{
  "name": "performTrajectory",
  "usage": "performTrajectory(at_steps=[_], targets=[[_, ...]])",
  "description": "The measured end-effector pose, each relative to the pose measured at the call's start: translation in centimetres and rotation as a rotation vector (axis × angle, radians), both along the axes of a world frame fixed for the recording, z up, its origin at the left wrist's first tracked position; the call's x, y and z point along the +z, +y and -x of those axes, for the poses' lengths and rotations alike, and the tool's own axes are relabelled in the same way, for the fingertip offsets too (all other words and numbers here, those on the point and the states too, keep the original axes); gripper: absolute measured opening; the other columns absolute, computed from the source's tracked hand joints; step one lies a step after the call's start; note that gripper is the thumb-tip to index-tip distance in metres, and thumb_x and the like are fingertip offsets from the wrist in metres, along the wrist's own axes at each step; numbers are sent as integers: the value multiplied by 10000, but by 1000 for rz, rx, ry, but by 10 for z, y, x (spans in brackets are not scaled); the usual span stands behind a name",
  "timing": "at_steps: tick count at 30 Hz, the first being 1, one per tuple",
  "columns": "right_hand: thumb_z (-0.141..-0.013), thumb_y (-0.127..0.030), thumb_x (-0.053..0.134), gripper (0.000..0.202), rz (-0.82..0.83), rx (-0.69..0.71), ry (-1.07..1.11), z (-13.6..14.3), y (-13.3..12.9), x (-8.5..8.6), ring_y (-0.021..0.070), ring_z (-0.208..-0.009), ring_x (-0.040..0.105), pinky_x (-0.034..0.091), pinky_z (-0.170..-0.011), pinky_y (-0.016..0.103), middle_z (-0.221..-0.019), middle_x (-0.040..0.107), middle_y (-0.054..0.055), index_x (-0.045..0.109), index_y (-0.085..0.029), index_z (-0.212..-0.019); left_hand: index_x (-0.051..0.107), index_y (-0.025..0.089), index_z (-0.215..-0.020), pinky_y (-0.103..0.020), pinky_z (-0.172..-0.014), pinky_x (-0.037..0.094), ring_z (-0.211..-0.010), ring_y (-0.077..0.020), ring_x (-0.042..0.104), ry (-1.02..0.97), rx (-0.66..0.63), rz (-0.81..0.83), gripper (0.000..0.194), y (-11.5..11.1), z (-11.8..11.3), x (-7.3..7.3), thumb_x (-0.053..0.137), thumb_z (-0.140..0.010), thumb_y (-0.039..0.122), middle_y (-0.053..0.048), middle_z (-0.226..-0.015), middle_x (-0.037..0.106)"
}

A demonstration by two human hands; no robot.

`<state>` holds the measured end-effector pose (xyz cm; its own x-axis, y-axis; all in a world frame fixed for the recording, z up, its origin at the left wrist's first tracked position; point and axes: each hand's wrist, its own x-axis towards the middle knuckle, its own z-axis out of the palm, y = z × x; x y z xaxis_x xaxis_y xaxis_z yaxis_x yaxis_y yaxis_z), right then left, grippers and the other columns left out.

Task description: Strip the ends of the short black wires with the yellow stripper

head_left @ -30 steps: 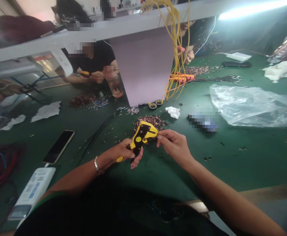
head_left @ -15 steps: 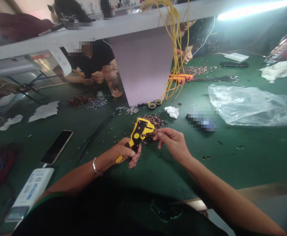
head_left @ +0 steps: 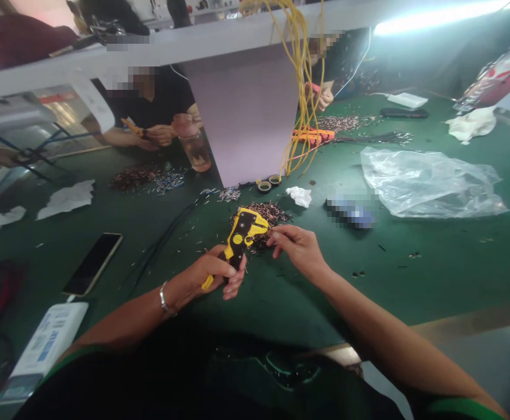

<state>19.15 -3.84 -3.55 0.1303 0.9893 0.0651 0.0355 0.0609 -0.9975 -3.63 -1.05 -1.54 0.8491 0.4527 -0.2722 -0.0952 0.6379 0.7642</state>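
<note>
My left hand (head_left: 224, 271) is wrapped round the handles of a yellow and black hand tool (head_left: 239, 238), its head pointing up and to the right. Close to the tool's jaws, my right hand (head_left: 297, 248) has its thumb and index finger pinched together; whatever is between them is too small to make out. Behind and below the tool lies a pile of short dark and copper-coloured wire pieces (head_left: 272, 213) on the green table (head_left: 281, 315).
Left of my hands are dark wires (head_left: 158, 248), a phone (head_left: 92, 264) and a white power bank (head_left: 45, 344). Two tape rolls (head_left: 264, 186), crumpled tissue (head_left: 299, 196) and a plastic bag (head_left: 429, 184) lie beyond. Yellow wires (head_left: 301, 87) hang from the shelf. Two people work opposite.
The whole view has shifted slightly, so most things appear further left. The grip on the tool and the right hand's pinch look the same. The hands of the person opposite at left have moved a little.
</note>
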Motion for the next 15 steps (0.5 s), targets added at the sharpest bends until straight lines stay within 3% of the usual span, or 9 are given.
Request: performTrajectory(at_steps=[15], targets=[[-803,-340,602,188,-6,3,-37,1,0,-1,108,-429,589,462,-482,262,-642,677,6,685,-172,-785,621,104,-837,-260,-416,447,-443,-112,497,5,5,-14,177,1,-2,2,632,-663,135,-11,-618,563]])
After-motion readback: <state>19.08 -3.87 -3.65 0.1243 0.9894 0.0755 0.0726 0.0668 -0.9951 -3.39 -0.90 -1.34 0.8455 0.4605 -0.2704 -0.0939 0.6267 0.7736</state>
